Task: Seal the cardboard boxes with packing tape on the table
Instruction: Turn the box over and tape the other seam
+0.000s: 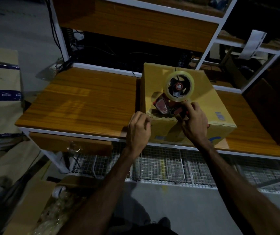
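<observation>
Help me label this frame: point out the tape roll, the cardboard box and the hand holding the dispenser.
tape roll (169, 87), head view, on its clear left rim.
cardboard box (207, 100), head view, on its bare top face.
right hand (195, 119), head view, on its back.

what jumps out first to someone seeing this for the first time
The red tape dispenser with its clear roll of packing tape lies on top of the cardboard box, at the near edge of the wooden table. The right hand grips the dispenser's handle, while the left hand rests curled against the box's near left corner.
</observation>
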Tool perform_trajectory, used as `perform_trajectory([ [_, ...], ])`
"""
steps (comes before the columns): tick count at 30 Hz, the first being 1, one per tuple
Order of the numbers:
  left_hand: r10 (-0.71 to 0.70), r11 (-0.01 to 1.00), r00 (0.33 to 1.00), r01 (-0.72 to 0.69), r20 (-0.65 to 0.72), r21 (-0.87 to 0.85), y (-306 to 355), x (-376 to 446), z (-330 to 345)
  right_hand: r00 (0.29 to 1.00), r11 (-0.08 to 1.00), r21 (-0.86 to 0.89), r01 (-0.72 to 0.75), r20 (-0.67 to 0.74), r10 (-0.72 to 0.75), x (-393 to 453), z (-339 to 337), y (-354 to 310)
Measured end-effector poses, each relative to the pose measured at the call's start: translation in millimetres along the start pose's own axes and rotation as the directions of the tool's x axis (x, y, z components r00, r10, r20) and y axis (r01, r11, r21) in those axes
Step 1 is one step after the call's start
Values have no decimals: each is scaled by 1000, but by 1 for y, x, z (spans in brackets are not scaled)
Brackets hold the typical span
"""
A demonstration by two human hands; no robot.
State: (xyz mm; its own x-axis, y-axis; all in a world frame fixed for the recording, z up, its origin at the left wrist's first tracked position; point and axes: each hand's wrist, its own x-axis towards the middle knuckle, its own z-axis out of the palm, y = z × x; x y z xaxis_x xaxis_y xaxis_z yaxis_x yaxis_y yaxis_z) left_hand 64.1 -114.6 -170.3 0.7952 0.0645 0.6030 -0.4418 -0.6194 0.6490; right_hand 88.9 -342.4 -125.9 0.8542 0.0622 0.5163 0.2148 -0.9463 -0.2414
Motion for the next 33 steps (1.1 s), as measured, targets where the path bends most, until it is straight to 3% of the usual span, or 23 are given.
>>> perform_trajectory([
  [4, 0, 1000, 998, 0, 67, -2, -1, -1, 0, 1000, 1000, 15, -3, 11, 3, 0, 0, 0],
  [11, 16, 999, 1000, -17, -23, -37, -2, -6, -6, 1000, 999, 34, -3, 7, 3, -1, -1, -1],
  [14, -6, 1000, 1000, 6, 28, -16, -2, 4, -2, 1000, 1000, 22, -13, 12, 13, 0, 0, 0],
  [19, 83, 997, 995, -83, 51, -6, -16, 4, 15, 1000, 1000, 24, -2, 11, 2, 0, 1, 1],
  [33, 35, 998, 979, -46, -201, -49, -18, -11, 32, 999, 998, 42, 43, 23, -44, -4, -7, -1],
])
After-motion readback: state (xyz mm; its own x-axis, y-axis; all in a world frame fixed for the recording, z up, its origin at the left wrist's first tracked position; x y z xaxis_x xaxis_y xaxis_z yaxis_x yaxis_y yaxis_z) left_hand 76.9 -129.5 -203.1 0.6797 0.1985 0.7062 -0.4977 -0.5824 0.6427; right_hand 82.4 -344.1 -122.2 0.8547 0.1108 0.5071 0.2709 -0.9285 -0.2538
